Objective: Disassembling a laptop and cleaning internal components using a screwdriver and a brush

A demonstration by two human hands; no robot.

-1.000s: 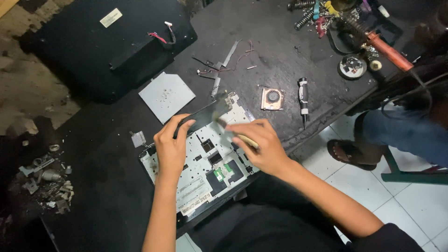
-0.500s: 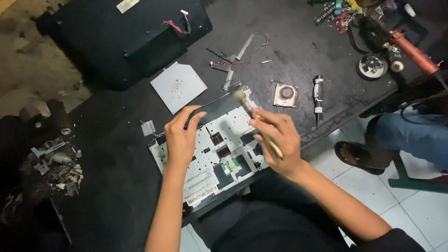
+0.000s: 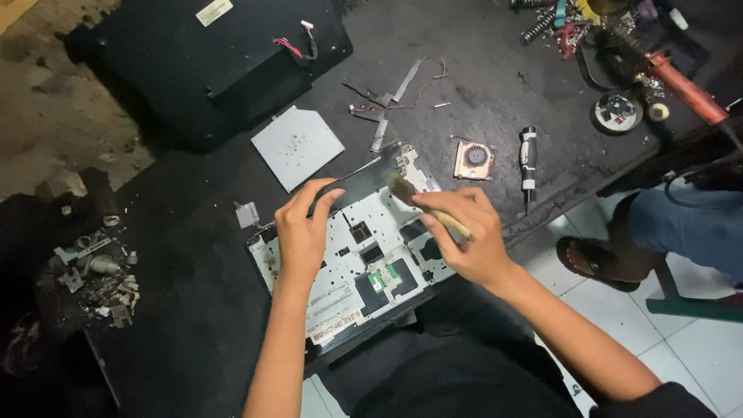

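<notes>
- Left of both hands: heap of grey metal scrap parts [image 3: 91,271] on the dark worktable [image 3: 193,325].
- Left hand [image 3: 300,232] pressed flat on the white perforated keyboard backplate [image 3: 352,255], fingertips gripping its far edge, steadying it.
- Right hand [image 3: 464,232] clenched around a small wooden-handled brush [image 3: 422,205], bristles at the plate's upper edge.
- Judgement: light strokes away from the body, plate held firm.
- Right of hands: copper-framed fan [image 3: 473,157], black-handled screwdriver [image 3: 528,161].

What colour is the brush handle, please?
Pale tan, in the head view: brush in the right hand.
</notes>
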